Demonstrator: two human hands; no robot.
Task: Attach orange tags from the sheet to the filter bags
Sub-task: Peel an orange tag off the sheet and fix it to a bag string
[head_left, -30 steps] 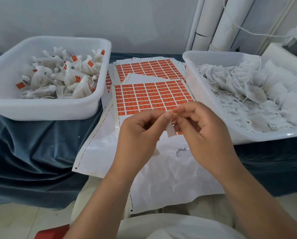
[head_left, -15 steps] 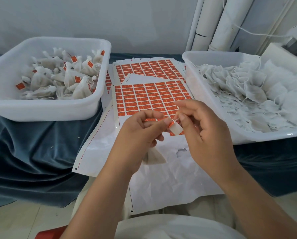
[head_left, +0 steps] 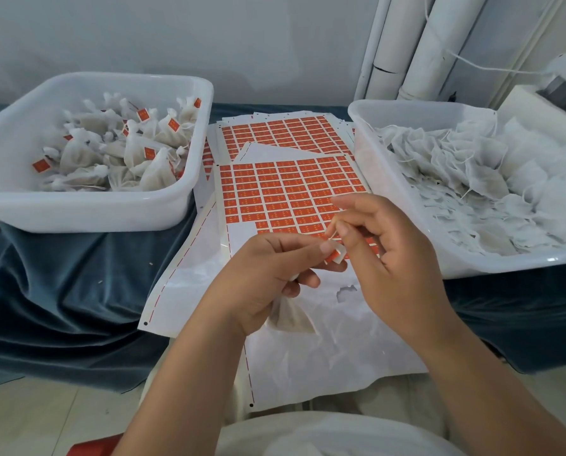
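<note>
Left grip [head_left: 268,271] pinches a half-folded orange tag [head_left: 337,255], white backing showing, with a soft mesh filter bag [head_left: 291,317] dangling under the palm; right grip [head_left: 396,258] nips narrow on what looks like the thin string [head_left: 331,234] just above. Head view: the step reads as folding the sticky tag over the string, so next comes a firm press shut, then probably a drop into the left tub [head_left: 77,209] of tagged bags. Glossy sheet [head_left: 291,192] lies flat on the bench between the tubs, and the right tub [head_left: 472,268] is heaped with limp untagged bags.
</note>
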